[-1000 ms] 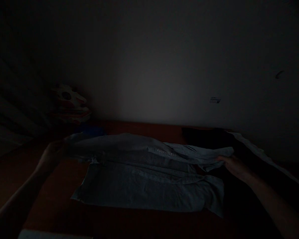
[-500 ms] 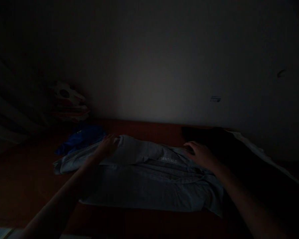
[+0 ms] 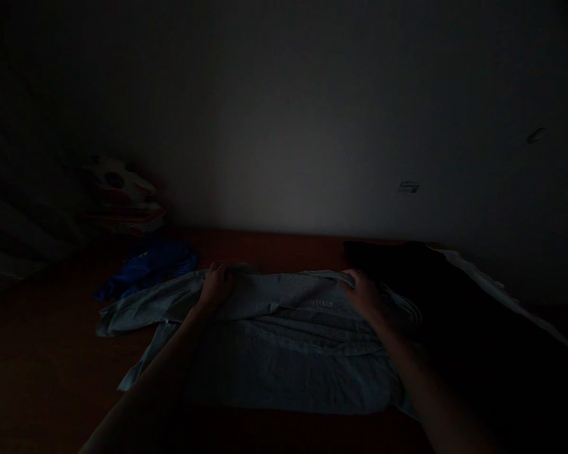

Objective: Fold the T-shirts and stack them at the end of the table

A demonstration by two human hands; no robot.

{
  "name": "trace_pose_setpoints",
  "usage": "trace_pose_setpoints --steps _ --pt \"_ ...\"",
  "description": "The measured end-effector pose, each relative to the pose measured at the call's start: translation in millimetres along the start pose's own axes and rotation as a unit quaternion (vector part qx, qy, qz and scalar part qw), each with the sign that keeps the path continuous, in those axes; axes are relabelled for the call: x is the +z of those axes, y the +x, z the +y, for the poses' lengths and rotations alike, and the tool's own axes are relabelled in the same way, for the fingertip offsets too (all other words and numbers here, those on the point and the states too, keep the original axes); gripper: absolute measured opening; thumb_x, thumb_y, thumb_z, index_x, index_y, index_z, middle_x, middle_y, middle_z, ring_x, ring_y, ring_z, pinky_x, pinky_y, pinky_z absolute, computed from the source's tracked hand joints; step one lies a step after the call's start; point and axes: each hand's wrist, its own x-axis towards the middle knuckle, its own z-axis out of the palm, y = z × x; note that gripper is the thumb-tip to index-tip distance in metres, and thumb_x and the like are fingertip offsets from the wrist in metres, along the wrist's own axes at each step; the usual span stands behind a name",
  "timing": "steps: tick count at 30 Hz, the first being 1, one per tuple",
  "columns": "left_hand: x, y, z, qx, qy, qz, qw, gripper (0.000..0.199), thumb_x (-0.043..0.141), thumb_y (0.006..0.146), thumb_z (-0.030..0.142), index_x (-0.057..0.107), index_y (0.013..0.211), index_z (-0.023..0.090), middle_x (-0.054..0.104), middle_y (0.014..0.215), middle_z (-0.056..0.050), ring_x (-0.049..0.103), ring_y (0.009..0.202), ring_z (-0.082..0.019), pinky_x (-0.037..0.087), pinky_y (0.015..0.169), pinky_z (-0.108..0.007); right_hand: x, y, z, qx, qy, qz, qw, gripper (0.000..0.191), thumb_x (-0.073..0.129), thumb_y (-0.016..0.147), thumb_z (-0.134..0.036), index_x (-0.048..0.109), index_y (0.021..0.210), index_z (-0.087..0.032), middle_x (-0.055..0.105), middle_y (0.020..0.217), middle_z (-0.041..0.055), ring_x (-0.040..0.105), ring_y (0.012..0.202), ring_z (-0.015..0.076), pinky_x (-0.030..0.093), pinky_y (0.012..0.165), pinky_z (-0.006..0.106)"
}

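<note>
A grey shirt (image 3: 288, 366) with pale lettering lies in loose folds across the reddish-brown surface (image 3: 28, 353). On its far edge, left of the middle, my left hand (image 3: 216, 287) is closed around the cloth. My right hand (image 3: 362, 293) pinches the same edge further right, beside the lettering. Between the two hands the cloth runs fairly straight. A sleeve of the shirt stretches out to the left, past my left wrist. Dim light hides the fingertips in part.
Blue shiny cloth (image 3: 146, 268) lies crumpled at the back left. Behind it a white-and-dark patterned object (image 3: 123, 183) sits on a small stack. Black cloth (image 3: 454, 328) covers the right side, with white cloth (image 3: 483, 280) along its far edge. A wall (image 3: 284, 126) stands behind.
My hands have closed on the shirt's far edge, the left shifting right and the right slightly left. The shirt's folds have shifted, and a second flap shows at the lower left.
</note>
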Motion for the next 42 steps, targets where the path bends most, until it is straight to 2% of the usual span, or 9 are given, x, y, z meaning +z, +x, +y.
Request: trace_pose_setpoints --steps 4,7,13,20,22,25,32,37,42 --pt "-27.9 -12 -6 0.064 -0.075 0.093 0.991 0.036 0.039 0.094 0.025 0.057 0.124 0.017 0.060 0.124 -0.017 0.059 0.121 -0.030 0.050 0.104 -0.045 -28 -17 -5 -0.099 0.050 0.142 0.984 0.025 0.057 0.081 -0.029 0.063 0.104 -0.024 0.069 0.113 0.0124 0.062 0.112 0.0302 0.046 0.104 0.046" --pt "-56.0 -37 -24 0.165 -0.105 0.074 0.978 0.035 0.043 0.092 0.030 0.055 0.122 0.019 0.056 0.136 -0.016 0.056 0.128 -0.029 0.050 0.106 -0.044 -61 -47 -6 -0.174 0.063 0.058 0.981 0.024 0.059 0.073 -0.021 0.057 0.097 -0.027 0.068 0.126 0.0104 0.061 0.119 0.0286 0.044 0.105 0.046" --pt "-97.9 -99 -53 0.319 -0.012 -0.163 0.933 0.045 0.056 0.085 0.034 0.059 0.128 0.023 0.071 0.122 -0.010 0.068 0.108 -0.028 0.055 0.092 -0.038 -96 -111 -13 -0.245 -0.084 -0.206 0.944 0.024 0.072 0.069 -0.017 0.053 0.081 -0.025 0.072 0.108 0.0046 0.064 0.104 0.0273 0.046 0.093 0.045" --pt "-111.8 -107 -34 0.257 0.014 -0.178 0.950 0.041 0.058 0.094 0.040 0.064 0.131 0.025 0.071 0.127 -0.009 0.071 0.107 -0.025 0.055 0.090 -0.033 -74 -129 -33 -0.280 -0.139 -0.151 0.938 0.053 0.088 0.072 -0.037 0.064 0.117 -0.024 0.072 0.111 0.0072 0.064 0.104 0.0294 0.049 0.092 0.047" --pt "-112.8 -101 -29 0.266 0.007 -0.190 0.945 0.031 0.056 0.095 0.037 0.071 0.120 0.027 0.072 0.122 -0.007 0.071 0.105 -0.024 0.055 0.089 -0.032 -65 -128 -34 -0.308 -0.155 -0.156 0.926 0.036 0.081 0.080 -0.030 0.068 0.113 -0.026 0.073 0.106 0.0048 0.065 0.101 0.0280 0.049 0.092 0.047" --pt "-116.1 -93 -23 0.247 -0.021 -0.133 0.960 0.028 0.054 0.095 0.040 0.074 0.108 0.026 0.072 0.114 -0.007 0.071 0.095 -0.021 0.056 0.081 -0.030 -61 -122 -31 -0.313 -0.151 -0.120 0.930 0.011 0.064 0.093 -0.021 0.073 0.099 -0.025 0.071 0.094 0.0032 0.067 0.092 0.0239 0.052 0.086 0.042" --pt "-125.7 -87 -16 0.185 -0.143 0.096 0.968 0.026 0.053 0.094 0.041 0.064 0.084 0.020 0.074 0.101 -0.009 0.068 0.076 -0.016 0.053 0.065 -0.026 -88 -93 -22 -0.180 -0.043 0.108 0.977 0.040 0.048 0.100 -0.049 0.077 0.104 -0.021 0.065 0.090 0.0091 0.066 0.086 0.0243 0.055 0.081 0.039" --pt "-118.9 -98 -21 0.219 -0.069 -0.126 0.965 0.030 0.051 0.093 0.030 0.069 0.117 0.023 0.076 0.096 -0.004 0.072 0.077 -0.017 0.056 0.071 -0.027 -112 -99 -17 -0.067 0.053 -0.126 0.988 0.043 0.051 0.096 -0.058 0.076 0.103 -0.023 0.072 0.088 0.0088 0.071 0.089 0.0262 0.057 0.082 0.038" --pt "-103.4 -114 -14 0.227 0.020 -0.222 0.948 0.057 0.057 0.091 0.028 0.053 0.148 0.029 0.070 0.133 -0.012 0.073 0.108 -0.031 0.058 0.092 -0.043 -117 -117 -19 0.072 0.106 -0.411 0.903 0.057 0.047 0.092 -0.071 0.064 0.109 -0.020 0.065 0.059 0.0002 0.063 0.052 0.0170 0.050 0.052 0.028"
